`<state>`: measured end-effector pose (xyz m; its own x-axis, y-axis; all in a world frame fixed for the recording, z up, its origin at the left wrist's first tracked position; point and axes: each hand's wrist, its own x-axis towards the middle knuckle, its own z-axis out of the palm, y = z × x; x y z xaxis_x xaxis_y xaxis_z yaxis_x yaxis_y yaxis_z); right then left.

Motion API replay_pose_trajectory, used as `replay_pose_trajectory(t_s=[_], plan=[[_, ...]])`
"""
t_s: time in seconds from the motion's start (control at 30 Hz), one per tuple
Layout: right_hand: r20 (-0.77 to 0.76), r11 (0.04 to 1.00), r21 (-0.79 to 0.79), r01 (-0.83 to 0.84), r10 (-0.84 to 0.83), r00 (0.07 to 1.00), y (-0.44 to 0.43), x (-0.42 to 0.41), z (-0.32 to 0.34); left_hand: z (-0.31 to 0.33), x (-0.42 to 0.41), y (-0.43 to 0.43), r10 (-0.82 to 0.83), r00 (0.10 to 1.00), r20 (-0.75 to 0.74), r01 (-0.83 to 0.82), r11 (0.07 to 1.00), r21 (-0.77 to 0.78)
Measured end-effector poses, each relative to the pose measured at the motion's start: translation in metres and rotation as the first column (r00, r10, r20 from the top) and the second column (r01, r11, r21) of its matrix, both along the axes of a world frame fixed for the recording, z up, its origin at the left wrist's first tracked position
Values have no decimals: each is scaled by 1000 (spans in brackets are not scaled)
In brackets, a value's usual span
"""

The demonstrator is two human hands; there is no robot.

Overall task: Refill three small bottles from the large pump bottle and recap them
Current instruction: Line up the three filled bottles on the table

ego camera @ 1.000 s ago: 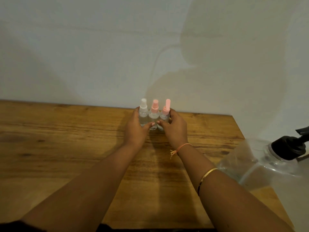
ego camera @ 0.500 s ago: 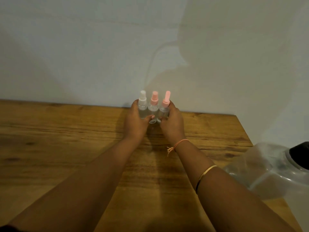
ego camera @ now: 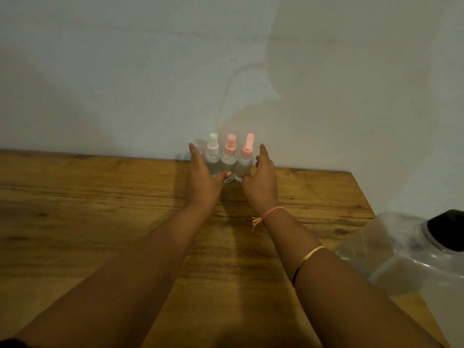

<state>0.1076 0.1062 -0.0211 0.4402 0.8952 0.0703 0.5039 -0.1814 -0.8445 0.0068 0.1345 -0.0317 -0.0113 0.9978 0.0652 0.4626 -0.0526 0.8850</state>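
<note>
Matt wooden table (ego camera: 95, 212) (clear plastic bottles (ego camera: 228, 162))

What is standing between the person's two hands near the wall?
In the head view, three upright small spray bottles stand in a row between the left hand and right hand: one white-capped, two pink-capped.

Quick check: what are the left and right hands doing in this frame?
Left hand: open, fingers straight beside the bottles.
Right hand: open, fingers straight on their other side.

No legible text anywhere.
</note>
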Motion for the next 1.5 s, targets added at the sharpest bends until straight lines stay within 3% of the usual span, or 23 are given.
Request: replay_pose_trajectory(t_s=[0.2, 0.37, 0.53, 0.73, 1.03, 1.2, 1.3, 1.5], plan=[[14, 999, -45, -16, 16, 1000, -41, -12, 24, 25, -13, -36, 78, 996, -44, -77, 997, 23], [39, 987, -130, -93, 99, 994, -92, -19, 47, 52, -13, -85, 50, 997, -52, -52, 998, -32], [75, 979, -148, -143, 155, 985, -149, -14, 67, 76, 0, -133, -121, 991, -53, 112, 983, -145], [-7, 960, -203, -194, 197, 980, -211, 20, 90, 83, 22, -180, -274, 961, -25, 265, 946, -189], [-23, 956, -284, -71, 68, 997, -251, 68, 105, 82, 63, -196, -491, 869, 62, 490, 834, -255], [22, 940, -298, 164, -165, 986, -259, 94, 103, 79, 79, -197, -560, 829, -5, 546, 810, -213], [1, 931, -263, 254, -263, 965, -258, 99, 100, 75, 84, -194, -557, 829, 55, 556, 810, -185], [-123, 968, -177, 180, -203, 971, -243, 96, 92, 69, 84, -184, -538, 838, 95, 546, 821, -165]])
